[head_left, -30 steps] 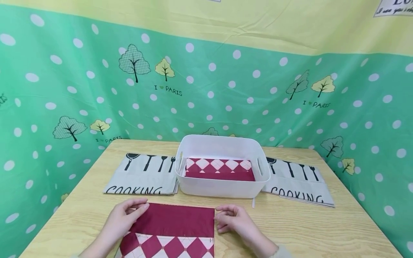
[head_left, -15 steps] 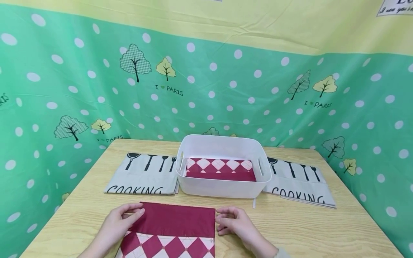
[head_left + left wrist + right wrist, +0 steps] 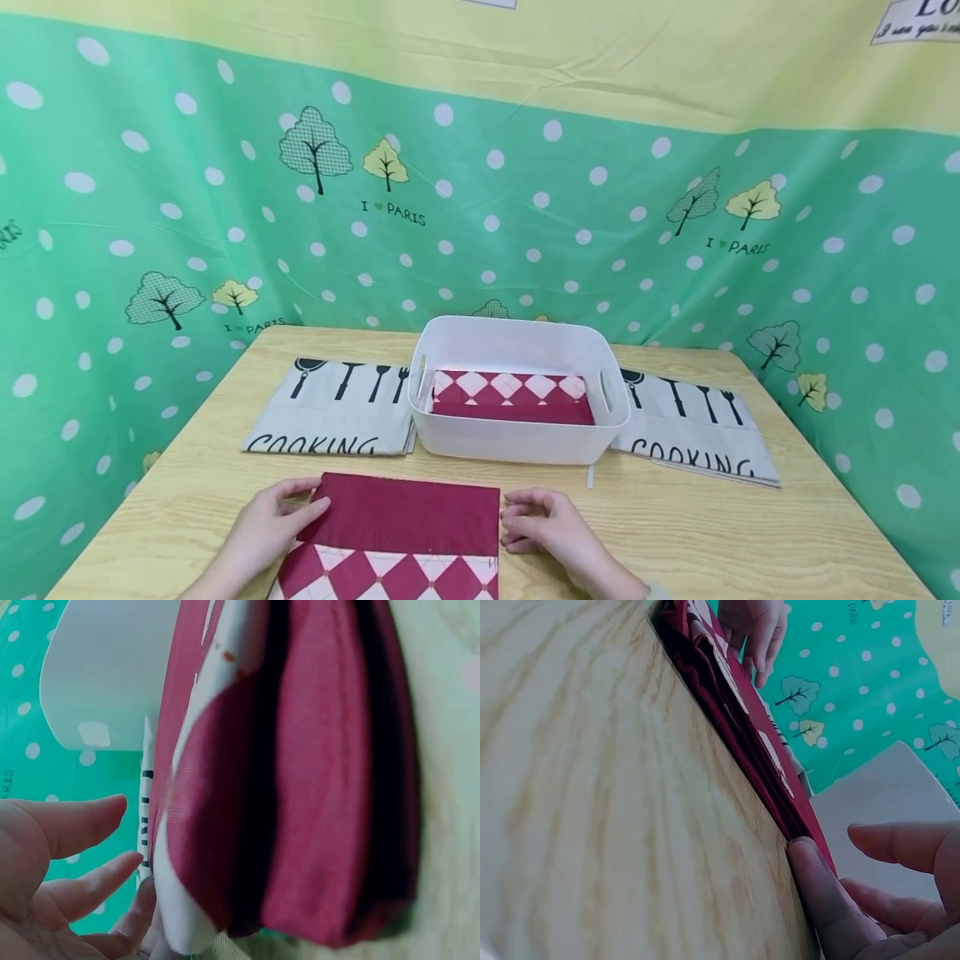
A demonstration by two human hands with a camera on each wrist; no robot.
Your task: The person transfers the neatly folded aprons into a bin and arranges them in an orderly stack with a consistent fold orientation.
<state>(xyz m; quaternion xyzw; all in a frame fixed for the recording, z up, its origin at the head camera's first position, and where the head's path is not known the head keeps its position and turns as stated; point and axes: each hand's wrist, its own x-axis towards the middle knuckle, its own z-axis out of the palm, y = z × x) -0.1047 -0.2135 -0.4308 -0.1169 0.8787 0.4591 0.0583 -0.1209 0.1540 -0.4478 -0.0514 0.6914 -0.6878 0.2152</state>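
On the wooden tabletop (image 3: 712, 533), a folded maroon cloth (image 3: 408, 521) lay between the hands. The left hand (image 3: 266, 525) touched its edge with relaxed fingers; the right hand (image 3: 543, 521) rested loosely alongside. Soft, light, floppy: likely best pinched at the folded corners beside each grip.

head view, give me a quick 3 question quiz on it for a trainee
1. True or false: the white bin already holds a folded red diamond cloth.
2. What word is printed on the two grey cloths beside the bin?
3. Where is the left hand? A) inside the bin B) at the left edge of the red cloth on the table C) on a grey cloth

Key: 1 true; 2 COOKING; 3 B
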